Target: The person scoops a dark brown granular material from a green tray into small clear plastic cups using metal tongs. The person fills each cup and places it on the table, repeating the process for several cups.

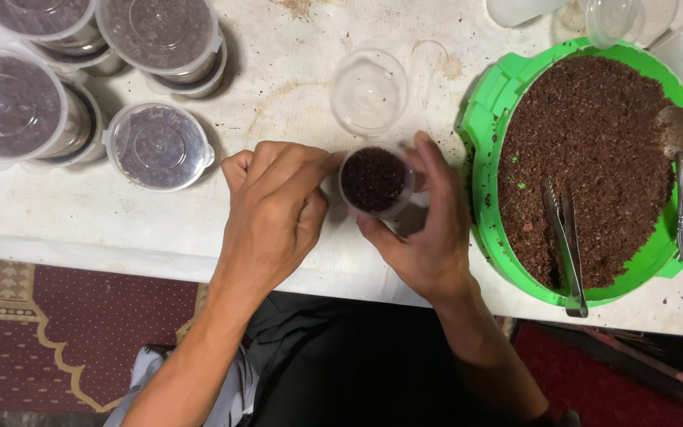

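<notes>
A small clear plastic cup (pixel 373 182) filled with dark brown soil stands on the white table (pixel 81 221). My right hand (pixel 428 229) wraps around its right side and grips it. My left hand (pixel 274 209) is curled at the cup's left side, its fingertips touching the rim. Just behind the cup lies a clear round lid (pixel 368 89), flat on the table and empty.
A green tub (pixel 484 119) of brown soil sits at the right, with metal tongs (pixel 564 245) and a metal spoon (pixel 680 166) in it. Several lidded, filled cups (pixel 160 146) are stacked at the upper left. Empty clear cups (pixel 618 16) stand at the top right. Patterned red carpet lies below.
</notes>
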